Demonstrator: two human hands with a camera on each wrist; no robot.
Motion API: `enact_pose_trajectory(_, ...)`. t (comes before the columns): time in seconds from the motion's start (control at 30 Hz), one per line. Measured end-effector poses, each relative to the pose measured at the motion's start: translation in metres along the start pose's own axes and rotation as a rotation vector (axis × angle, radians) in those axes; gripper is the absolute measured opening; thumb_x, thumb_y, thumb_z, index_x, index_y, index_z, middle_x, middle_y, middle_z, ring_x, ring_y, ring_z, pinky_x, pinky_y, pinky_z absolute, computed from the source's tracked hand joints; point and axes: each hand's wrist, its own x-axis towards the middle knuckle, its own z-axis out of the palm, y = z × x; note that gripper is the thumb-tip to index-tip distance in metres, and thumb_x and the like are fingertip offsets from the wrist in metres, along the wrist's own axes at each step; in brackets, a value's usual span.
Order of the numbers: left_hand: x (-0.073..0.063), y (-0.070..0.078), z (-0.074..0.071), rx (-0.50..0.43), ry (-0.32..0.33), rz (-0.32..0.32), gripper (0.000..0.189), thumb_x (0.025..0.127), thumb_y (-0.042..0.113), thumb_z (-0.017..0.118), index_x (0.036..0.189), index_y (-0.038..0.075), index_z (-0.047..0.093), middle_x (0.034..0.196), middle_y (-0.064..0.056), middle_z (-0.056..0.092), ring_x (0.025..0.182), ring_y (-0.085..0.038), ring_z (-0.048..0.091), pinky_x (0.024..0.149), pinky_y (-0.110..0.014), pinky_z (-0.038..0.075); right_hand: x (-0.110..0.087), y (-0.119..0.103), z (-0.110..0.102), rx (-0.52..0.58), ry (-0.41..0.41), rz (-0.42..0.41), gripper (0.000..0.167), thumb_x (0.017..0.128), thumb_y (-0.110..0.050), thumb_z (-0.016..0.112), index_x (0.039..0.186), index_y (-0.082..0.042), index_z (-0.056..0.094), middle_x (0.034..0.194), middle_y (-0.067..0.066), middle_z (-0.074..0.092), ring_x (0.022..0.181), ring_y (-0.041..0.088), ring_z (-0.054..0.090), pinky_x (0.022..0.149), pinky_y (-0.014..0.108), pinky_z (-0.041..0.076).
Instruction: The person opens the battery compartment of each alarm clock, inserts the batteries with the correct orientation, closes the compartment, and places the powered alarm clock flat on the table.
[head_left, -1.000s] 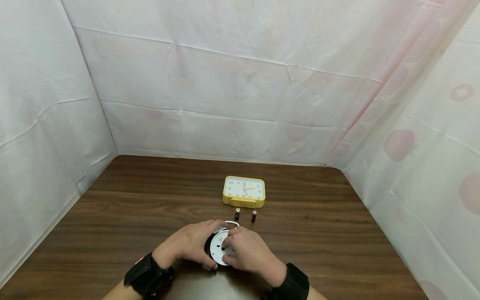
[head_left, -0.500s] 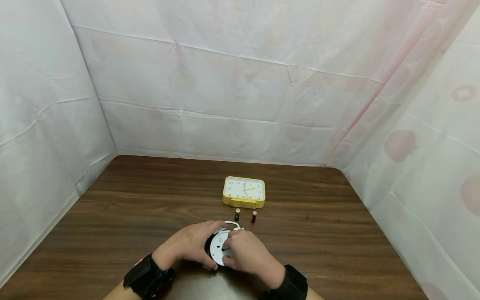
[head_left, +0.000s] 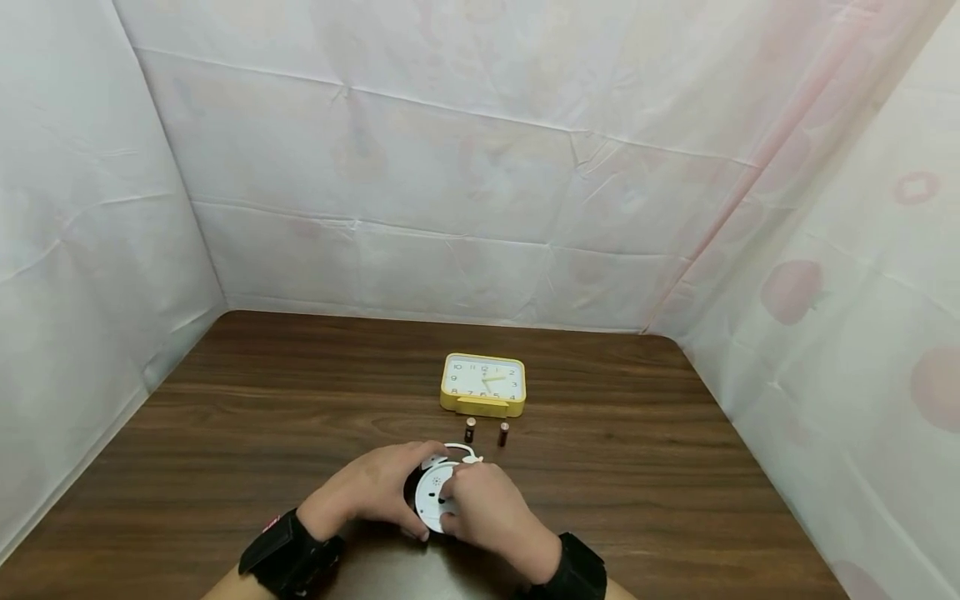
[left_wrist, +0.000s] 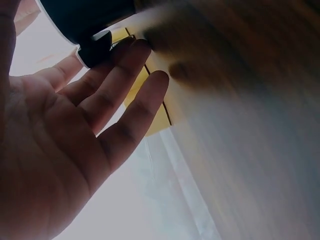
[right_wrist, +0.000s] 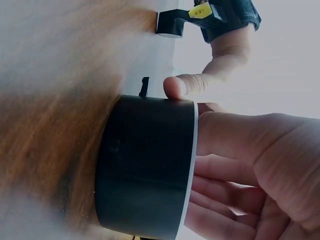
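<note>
A round alarm clock [head_left: 428, 505] lies face down near me, its white back up and its black side wall [right_wrist: 147, 165] plain in the right wrist view. A white handle [head_left: 462, 448] curves out at its far end. My left hand [head_left: 375, 483] grips the clock from the left, thumb at the near edge and fingers at the far side. In the left wrist view, the other fingers [left_wrist: 150, 90] of that hand spread past the black body. Over the white back, my right hand [head_left: 491, 508] has thumb and forefinger drawn together on it; the small part between their tips is hidden.
Beyond the round clock, two small batteries stand on the wooden table [head_left: 637, 467]: a left battery [head_left: 469, 430] and a right battery [head_left: 503, 434]. Behind them lies a yellow rectangular clock [head_left: 483, 385], face up. Pale cloth [head_left: 450, 167] hangs around the table.
My right hand has turned slightly over the clock's back, uncovering more of the clock's far end by the handle. The left hand keeps its hold; the head view has shifted a little.
</note>
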Motion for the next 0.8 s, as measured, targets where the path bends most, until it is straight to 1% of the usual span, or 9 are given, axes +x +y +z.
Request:
enact_pose_trajectory(0.13, -0.001, -0.001, -0.001, 0.003, 0.009, 0.0, 0.098, 0.054, 0.052, 0.088, 0.138, 0.022, 0.047, 0.122, 0.014, 0.058, 0.105, -0.004, 0.055, 0.087, -0.029, 0.048, 0.002, -0.002, 0.001, -0.007, -0.006, 0.011, 0.008, 0.067, -0.027, 0.079, 0.071, -0.022, 0.074, 0.065, -0.013, 0.063, 0.06, 0.0, 0.053, 0.055, 0.019, 0.041)
enact_pose_trajectory(0.27, -0.002, -0.001, -0.002, -0.004, -0.001, -0.014, 0.098, 0.054, 0.053, 0.088, 0.137, 0.021, 0.047, 0.119, 0.013, 0.059, 0.104, -0.005, 0.055, 0.086, -0.029, 0.048, 0.003, -0.001, 0.001, -0.007, -0.03, 0.01, 0.01, 0.066, -0.03, 0.08, 0.068, -0.023, 0.073, 0.062, -0.016, 0.061, 0.059, 0.0, 0.051, 0.056, 0.018, 0.04)
enact_pose_trajectory(0.4, -0.002, -0.001, -0.002, -0.012, -0.01, -0.031, 0.097, 0.054, 0.055, 0.087, 0.137, 0.023, 0.048, 0.118, 0.012, 0.059, 0.103, -0.005, 0.056, 0.085, -0.03, 0.048, 0.004, -0.001, 0.0, -0.015, -0.04, 0.003, 0.012, 0.066, -0.031, 0.08, 0.066, -0.024, 0.071, 0.06, -0.016, 0.061, 0.059, 0.001, 0.051, 0.056, 0.019, 0.04)
enact_pose_trajectory(0.53, -0.002, -0.001, -0.003, -0.007, -0.005, -0.029, 0.095, 0.053, 0.055, 0.087, 0.135, 0.025, 0.049, 0.117, 0.013, 0.06, 0.101, -0.004, 0.056, 0.083, -0.03, 0.048, 0.005, -0.002, 0.0, -0.029, -0.036, 0.001, 0.013, 0.066, -0.032, 0.08, 0.063, -0.024, 0.069, 0.059, -0.016, 0.06, 0.059, 0.001, 0.051, 0.056, 0.019, 0.04)
enact_pose_trajectory(0.67, -0.002, 0.0, -0.003, 0.006, 0.002, -0.015, 0.094, 0.052, 0.055, 0.088, 0.133, 0.027, 0.05, 0.115, 0.014, 0.061, 0.099, -0.004, 0.056, 0.082, -0.029, 0.049, 0.005, 0.0, 0.002, -0.057, 0.004, -0.039, 0.016, 0.072, -0.024, 0.075, 0.058, -0.023, 0.066, 0.057, -0.015, 0.058, 0.056, 0.0, 0.05, 0.053, 0.018, 0.039)
enact_pose_trajectory(0.8, -0.001, 0.004, -0.001, 0.038, 0.009, 0.014, 0.093, 0.05, 0.058, 0.087, 0.131, 0.03, 0.05, 0.114, 0.015, 0.061, 0.098, -0.002, 0.057, 0.081, -0.029, 0.049, 0.002, 0.009, 0.003, 0.02, 0.017, -0.057, 0.023, 0.076, -0.011, 0.069, 0.056, -0.02, 0.063, 0.057, -0.014, 0.051, 0.054, -0.003, 0.041, 0.051, 0.013, 0.033)
